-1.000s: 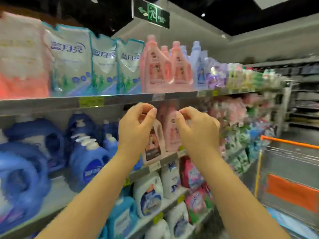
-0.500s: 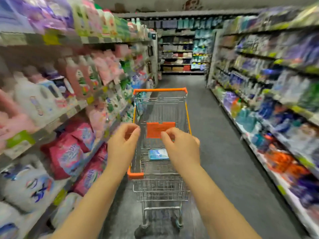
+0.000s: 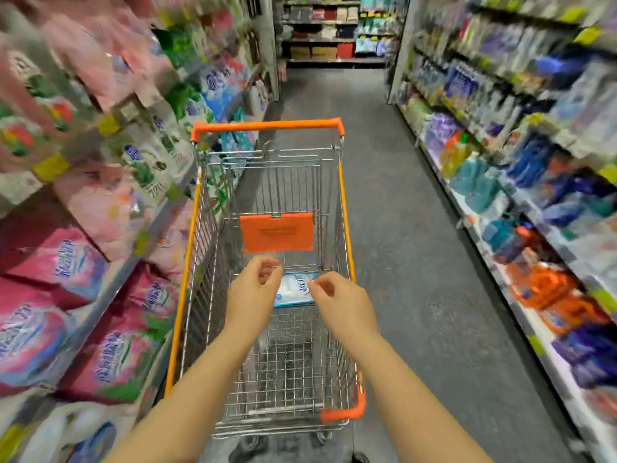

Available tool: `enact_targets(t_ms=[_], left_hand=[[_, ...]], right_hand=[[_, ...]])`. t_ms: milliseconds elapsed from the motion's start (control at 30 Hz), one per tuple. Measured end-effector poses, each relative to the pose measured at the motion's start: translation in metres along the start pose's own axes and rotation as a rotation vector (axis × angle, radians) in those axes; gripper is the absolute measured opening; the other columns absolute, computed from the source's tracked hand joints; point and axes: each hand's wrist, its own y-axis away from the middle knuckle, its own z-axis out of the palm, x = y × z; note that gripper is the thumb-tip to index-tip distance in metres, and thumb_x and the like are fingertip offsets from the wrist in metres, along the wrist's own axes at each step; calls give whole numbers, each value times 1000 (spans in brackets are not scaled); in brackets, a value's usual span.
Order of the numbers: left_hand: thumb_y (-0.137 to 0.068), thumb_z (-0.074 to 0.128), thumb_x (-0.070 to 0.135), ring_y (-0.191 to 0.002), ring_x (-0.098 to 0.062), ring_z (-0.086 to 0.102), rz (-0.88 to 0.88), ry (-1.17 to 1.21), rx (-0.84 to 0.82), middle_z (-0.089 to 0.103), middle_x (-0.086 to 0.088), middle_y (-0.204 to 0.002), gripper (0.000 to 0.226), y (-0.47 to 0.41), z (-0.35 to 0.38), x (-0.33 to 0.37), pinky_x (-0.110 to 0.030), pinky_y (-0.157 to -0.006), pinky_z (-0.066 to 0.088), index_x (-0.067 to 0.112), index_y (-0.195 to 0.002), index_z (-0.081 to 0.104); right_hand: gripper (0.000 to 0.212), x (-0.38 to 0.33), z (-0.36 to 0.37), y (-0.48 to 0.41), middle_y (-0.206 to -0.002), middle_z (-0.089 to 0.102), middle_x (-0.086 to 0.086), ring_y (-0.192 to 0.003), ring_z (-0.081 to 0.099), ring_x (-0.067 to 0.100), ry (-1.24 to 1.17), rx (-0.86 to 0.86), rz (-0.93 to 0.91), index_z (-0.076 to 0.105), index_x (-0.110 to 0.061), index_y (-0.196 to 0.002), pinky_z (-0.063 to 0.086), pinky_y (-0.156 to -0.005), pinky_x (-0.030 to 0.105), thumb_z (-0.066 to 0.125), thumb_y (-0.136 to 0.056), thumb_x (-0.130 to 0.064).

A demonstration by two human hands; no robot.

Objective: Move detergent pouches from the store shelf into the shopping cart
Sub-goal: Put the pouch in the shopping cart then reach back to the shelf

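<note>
A wire shopping cart with orange rails stands in the aisle straight ahead of me. One blue-and-white detergent pouch lies flat on the basket floor. My left hand and my right hand hover side by side over the basket, just above that pouch. Their fingers are loosely curled and hold nothing. Pink and red detergent pouches fill the blurred lower shelf at my left.
An orange flap hangs inside the cart. The left shelving almost touches the cart's side. More stocked shelves line the right. Grey aisle floor runs between them to a far end shelf.
My view swung from the left shelf to the aisle and cart. Both hands, still holding nothing, now sit lower over the basket, and the cart looks closer.
</note>
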Motion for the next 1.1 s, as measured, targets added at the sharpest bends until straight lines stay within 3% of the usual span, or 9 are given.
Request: enact_targets(t_ms=[100, 267, 400, 500, 567, 700, 900, 1000, 1100], left_hand=[[-90, 57, 16, -78, -15, 53, -159, -74, 13, 61, 0, -89, 17, -25, 27, -27, -18, -56, 31, 11, -105, 60], [-86, 64, 25, -88, -17, 58, -338, -110, -65, 63, -1, -102, 43, -67, 56, -75, -23, -73, 38, 20, -125, 48], [-82, 68, 32, -96, -15, 55, -390, -151, -135, 57, 3, -111, 61, -111, 82, -117, -22, -77, 38, 21, -135, 40], [-74, 69, 40, -112, -23, 55, -466, -122, -162, 56, -4, -125, 74, -153, 108, -167, -33, -92, 44, 16, -137, 39], [-78, 69, 36, -119, -28, 50, -533, -131, -170, 53, -10, -131, 71, -178, 125, -203, -33, -95, 41, 12, -137, 39], [-87, 60, 26, -112, -32, 54, -549, -223, -204, 58, -19, -122, 47, -211, 151, -272, -26, -71, 32, 0, -126, 51], [-89, 60, 23, -115, -36, 50, -688, -333, -224, 51, -22, -128, 50, -225, 180, -354, -32, -81, 37, 1, -130, 42], [-89, 60, 14, -113, -34, 53, -755, -345, -210, 55, -21, -124, 21, -228, 185, -373, -29, -78, 35, 7, -107, 52], [-88, 60, 19, -103, -34, 57, -774, -380, -184, 62, -19, -110, 28, -220, 186, -388, -33, -75, 37, 2, -110, 55]], right_hand=[[28, 18, 22, -57, -110, 67, -2, -98, 59, 17, -62, -137, 93, 63, -19, -109, 42, -80, 28, 51, -92, -37], [42, 43, 76, -124, -120, 63, 3, -106, 59, 24, -46, -355, 236, 50, -21, -128, 43, -86, 31, 48, -92, -42], [51, 62, 117, -169, -131, 56, 8, -118, 53, 28, -93, -415, 363, 41, -18, -136, 41, -89, 32, 46, -93, -45], [59, 81, 154, -213, -141, 47, 13, -127, 46, 30, -152, -399, 493, 31, -13, -143, 37, -96, 30, 48, -94, -41], [60, 97, 181, -239, -141, 46, 14, -127, 45, 30, -185, -362, 564, 31, -11, -144, 37, -96, 30, 49, -94, -38], [49, 134, 240, -269, -135, 52, 14, -122, 50, 32, -201, -304, 623, 45, -10, -135, 39, -96, 33, 52, -92, -34], [51, 187, 312, -272, -135, 52, 15, -123, 49, 35, -156, -395, 766, 41, -14, -137, 38, -100, 39, 48, -92, -39], [57, 204, 336, -268, -140, 47, 14, -127, 45, 34, -164, -400, 834, 35, -12, -141, 35, -103, 38, 48, -93, -40], [61, 212, 352, -268, -145, 43, 12, -131, 42, 30, -264, -327, 886, 30, -8, -145, 33, -105, 34, 48, -95, -38]])
